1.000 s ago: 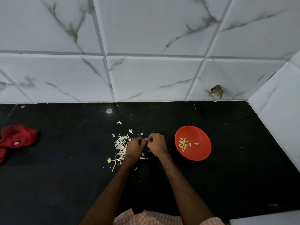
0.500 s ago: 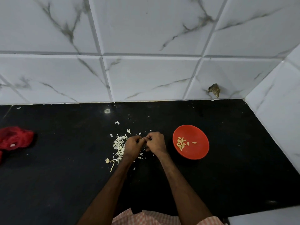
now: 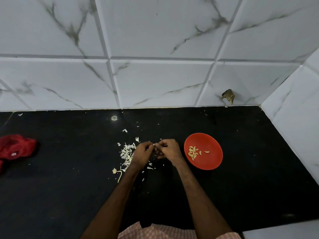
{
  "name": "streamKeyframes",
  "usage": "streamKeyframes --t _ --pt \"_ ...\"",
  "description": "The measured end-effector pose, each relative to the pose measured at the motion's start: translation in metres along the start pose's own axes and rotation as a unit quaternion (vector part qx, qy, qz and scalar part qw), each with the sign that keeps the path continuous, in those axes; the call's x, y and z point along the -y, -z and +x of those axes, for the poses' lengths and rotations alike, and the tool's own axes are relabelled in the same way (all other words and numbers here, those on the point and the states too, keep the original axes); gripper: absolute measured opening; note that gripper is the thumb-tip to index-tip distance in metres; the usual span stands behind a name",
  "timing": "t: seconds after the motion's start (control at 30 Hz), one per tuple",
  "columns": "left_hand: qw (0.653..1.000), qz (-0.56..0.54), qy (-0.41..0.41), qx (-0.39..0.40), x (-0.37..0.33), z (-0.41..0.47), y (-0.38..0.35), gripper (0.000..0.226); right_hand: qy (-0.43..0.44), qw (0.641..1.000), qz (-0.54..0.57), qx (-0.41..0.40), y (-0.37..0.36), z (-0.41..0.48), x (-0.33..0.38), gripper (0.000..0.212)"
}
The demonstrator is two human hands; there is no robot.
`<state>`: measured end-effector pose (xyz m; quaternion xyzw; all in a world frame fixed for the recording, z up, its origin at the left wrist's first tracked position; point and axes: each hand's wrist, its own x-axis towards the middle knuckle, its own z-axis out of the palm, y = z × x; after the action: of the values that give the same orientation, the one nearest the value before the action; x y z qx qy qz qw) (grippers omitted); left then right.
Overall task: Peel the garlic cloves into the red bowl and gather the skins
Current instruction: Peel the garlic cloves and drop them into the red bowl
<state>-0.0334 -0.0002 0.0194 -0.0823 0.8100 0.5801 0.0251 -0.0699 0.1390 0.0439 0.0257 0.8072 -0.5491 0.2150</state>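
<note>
Both hands meet over the black bench (image 3: 69,195), centre of view, fingers curled and tips together. Left hand (image 3: 143,153) and right hand (image 3: 168,150) pinch one small garlic clove (image 3: 154,144) between them; only a pale bit of it shows at the fingertips, the rest is hidden by the fingers. Cannot tell how much skin is on it. Red bowl (image 3: 213,163) sits on the bench just right of the right hand, not touching it, upright. Peeled cloves (image 3: 193,151) lie inside, clustered toward its left side, with one lying apart nearer the middle. Skins (image 3: 126,152) lie in a loose pile on the bench just left of the left hand, partly under it, with scattered flakes behind and in front of the hands. A dry stem with root end (image 3: 119,175) lies at the near edge of the pile. Red cloth (image 3: 15,147) is bunched at the far left, well apart. White marbled tile wall (image 3: 155,31) behind and to the right. Checked garment (image 3: 155,232) at the bottom edge.
</note>
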Motion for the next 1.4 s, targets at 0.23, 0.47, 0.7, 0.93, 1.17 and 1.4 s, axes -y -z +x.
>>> streamKeyframes --t 0.23,0.47,0.7,0.93,1.17,1.4 --pt "0.999 0.018 -0.038 -0.007 -0.005 0.000 0.003 0.021 0.032 0.999 0.003 0.009 0.004 -0.001 -0.001 0.010" --pt "0.999 -0.002 -0.041 -0.032 -0.009 -0.002 0.008 0.024 0.057 0.998 -0.020 -0.002 0.003 -0.002 0.001 0.010" --pt "0.998 -0.014 -0.044 -0.047 -0.014 -0.002 0.012 0.023 0.122 0.992 0.004 -0.019 -0.001 -0.003 0.007 0.010" --pt "0.998 -0.008 -0.039 -0.048 -0.016 -0.002 0.014 0.023 0.128 0.992 0.011 -0.020 -0.003 -0.002 0.009 0.007" --pt "0.996 -0.046 -0.019 -0.071 -0.014 -0.003 0.015 0.033 0.087 0.990 0.092 -0.061 -0.003 -0.002 0.013 0.009" --pt "0.996 0.022 0.042 -0.075 -0.005 -0.003 0.017 0.040 0.064 0.989 0.103 -0.089 -0.004 0.000 0.011 0.007"
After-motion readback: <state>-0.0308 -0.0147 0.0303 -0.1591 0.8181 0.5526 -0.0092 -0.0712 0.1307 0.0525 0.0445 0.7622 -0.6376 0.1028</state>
